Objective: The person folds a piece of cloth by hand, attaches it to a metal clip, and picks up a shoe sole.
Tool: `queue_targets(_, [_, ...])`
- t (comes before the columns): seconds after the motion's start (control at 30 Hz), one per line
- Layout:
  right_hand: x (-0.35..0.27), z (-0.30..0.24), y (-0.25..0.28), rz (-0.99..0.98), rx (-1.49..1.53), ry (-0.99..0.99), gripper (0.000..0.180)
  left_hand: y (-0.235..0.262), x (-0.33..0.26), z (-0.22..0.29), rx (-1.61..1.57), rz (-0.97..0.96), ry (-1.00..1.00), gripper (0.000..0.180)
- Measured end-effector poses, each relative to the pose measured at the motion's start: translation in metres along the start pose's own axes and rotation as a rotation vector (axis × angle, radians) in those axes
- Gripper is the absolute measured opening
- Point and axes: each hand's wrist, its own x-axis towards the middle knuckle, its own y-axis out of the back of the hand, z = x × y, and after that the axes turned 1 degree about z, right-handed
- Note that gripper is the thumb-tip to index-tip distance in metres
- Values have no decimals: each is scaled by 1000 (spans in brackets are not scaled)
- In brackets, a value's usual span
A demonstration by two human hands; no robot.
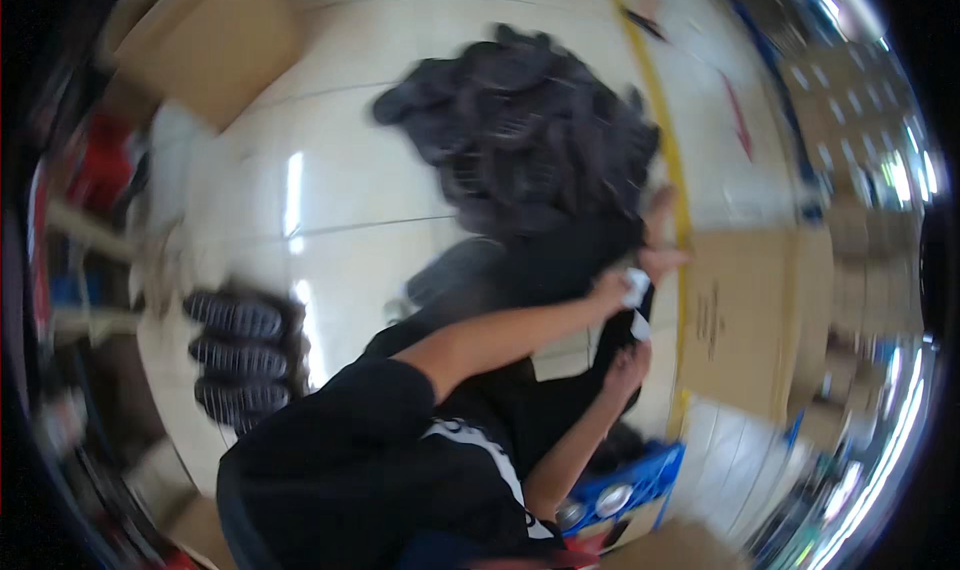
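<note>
My left hand [610,292] is closed on a small white piece [636,288], perhaps paper or cloth; blur hides its kind. Just nearer to me, my right hand [627,368] has its fingers bent up against a second white bit [641,326]. Whether the two bits are one piece I cannot make out. Both hands are above my black-clad legs [570,260], beside a bare foot [660,230]. Beyond them lies a heap of dark grey shoes [530,120] on the tiled floor. One greyish shoe [460,268] rests apart, at the heap's near side.
Several dark shoes [238,358] stand in a row at left, ridged soles showing. A cardboard box [740,320] is close on the right, past a yellow floor line [645,60]. A blue crate [630,485] sits near my right arm. Another carton [215,45] is far left.
</note>
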Motion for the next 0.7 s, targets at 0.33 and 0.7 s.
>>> queue_targets(0.33, [-29,-43,-1,-126,-337,127,7,-25,-13,65,355,-468,303,26])
queue_targets(0.7, [-25,-51,20,-558,-434,39,7,-19,1,64,1133,-982,290,28])
